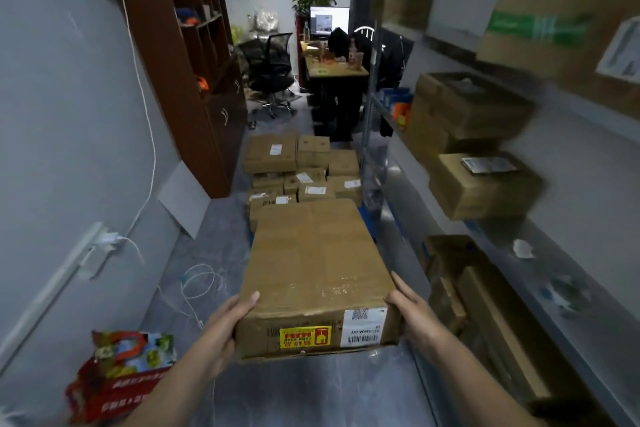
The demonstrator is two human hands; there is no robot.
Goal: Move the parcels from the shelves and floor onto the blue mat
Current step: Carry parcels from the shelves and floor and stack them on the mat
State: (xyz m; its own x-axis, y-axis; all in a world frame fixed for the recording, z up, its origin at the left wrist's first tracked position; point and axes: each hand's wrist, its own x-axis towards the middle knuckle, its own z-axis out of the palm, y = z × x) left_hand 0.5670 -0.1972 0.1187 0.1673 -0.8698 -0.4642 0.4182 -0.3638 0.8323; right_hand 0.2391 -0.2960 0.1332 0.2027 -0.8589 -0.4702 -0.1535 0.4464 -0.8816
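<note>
The left hand (225, 326) grips the box (318, 270) at its near left corner, thumb on top and fingers hidden beneath. The box is wide, flat and stiff, probably weighty, so opposite sides suit it best. It is creased brown cardboard with a yellow sticker and a white label. The right hand (412, 312) clasps the right edge. The box is in mid-air, short of the pile (301, 170) on the mat (369, 222).

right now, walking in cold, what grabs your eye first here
A big cardboard box fills the centre, held at its near corners by the left hand and right hand. Beyond it, a pile of smaller parcels is stacked low in the aisle, and more boxes crowd the metal shelves on the right.
</note>
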